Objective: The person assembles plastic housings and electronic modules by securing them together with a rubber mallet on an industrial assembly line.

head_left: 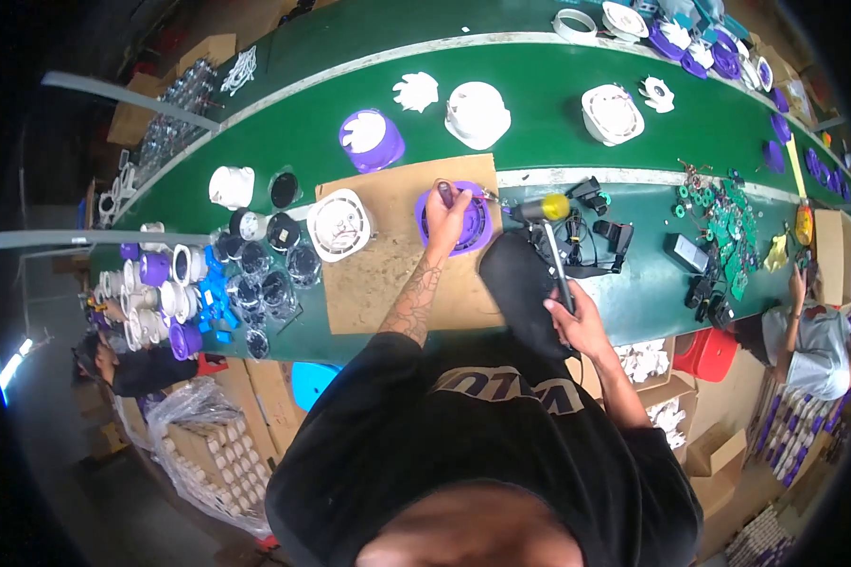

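My left hand (444, 215) is closed around a small dark-red handle, over a purple round housing (477, 224) that lies on a brown cardboard sheet (378, 293). What kind of tool the handle belongs to is too small to tell. My right hand (581, 324) grips the black lower end of a hammer (556, 255). Its head, dark at one end and yellow at the other, hangs to the right of the purple housing. On the cardboard's left edge sits a white housing (339, 225) with wires inside. A black rounded thing (520, 288) lies between my forearms.
Black adapters with cables (600, 236) and green circuit boards (728, 231) lie to the right. Black round parts in clear wrap (274, 274) crowd the left. White and purple housings (477, 115) stand on the far green belt (548, 104). Other people work at both sides.
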`<state>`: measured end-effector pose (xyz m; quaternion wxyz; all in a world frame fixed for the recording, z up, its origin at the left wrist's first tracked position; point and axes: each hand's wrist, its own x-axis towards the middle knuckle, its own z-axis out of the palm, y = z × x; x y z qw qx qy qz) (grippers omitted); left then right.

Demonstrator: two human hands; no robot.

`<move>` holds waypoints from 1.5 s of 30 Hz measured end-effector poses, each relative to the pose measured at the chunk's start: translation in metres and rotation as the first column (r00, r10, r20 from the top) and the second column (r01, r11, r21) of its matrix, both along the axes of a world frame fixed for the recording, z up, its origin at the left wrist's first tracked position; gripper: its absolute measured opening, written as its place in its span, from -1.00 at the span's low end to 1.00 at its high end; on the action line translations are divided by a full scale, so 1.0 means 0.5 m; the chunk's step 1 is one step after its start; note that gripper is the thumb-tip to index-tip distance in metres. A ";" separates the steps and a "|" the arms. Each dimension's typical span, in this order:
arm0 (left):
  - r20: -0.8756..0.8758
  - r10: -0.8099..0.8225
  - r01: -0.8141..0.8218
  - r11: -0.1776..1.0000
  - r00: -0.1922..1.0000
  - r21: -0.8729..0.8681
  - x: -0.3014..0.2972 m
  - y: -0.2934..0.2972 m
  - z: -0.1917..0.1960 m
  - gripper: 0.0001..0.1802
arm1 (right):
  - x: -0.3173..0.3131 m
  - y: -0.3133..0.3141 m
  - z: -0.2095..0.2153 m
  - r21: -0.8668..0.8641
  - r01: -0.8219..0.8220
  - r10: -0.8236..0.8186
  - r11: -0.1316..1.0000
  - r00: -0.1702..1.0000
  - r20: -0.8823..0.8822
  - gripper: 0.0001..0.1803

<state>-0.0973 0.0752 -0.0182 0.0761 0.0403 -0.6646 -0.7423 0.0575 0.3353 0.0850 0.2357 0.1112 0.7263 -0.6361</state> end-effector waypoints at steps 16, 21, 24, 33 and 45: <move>-0.193 0.256 -0.289 0.942 0.947 -0.169 0.009 -0.004 -0.042 -0.77 | -0.112 -0.165 0.173 0.629 -0.251 0.546 0.736 0.769 -0.331 -0.87; -0.164 0.173 -0.207 0.953 0.971 -0.221 0.036 -0.007 -0.031 -0.74 | -0.070 -0.191 0.236 0.560 -0.210 0.427 0.801 0.856 -0.291 -0.85; -0.190 0.228 -0.254 0.958 0.955 -0.130 0.044 0.011 -0.046 -0.83 | -0.059 -0.183 0.147 0.580 -0.369 0.502 0.726 0.861 -0.080 -0.82; -0.266 0.220 -0.282 0.934 0.938 -0.220 0.041 0.007 -0.072 -0.86 | -0.064 -0.185 0.107 0.646 -0.365 0.568 0.671 0.813 -0.131 -0.85; -0.143 0.138 -0.167 0.960 0.980 -0.224 0.043 -0.008 -0.049 -0.80 | -0.062 -0.198 0.231 0.558 -0.248 0.425 0.792 0.880 -0.213 -0.83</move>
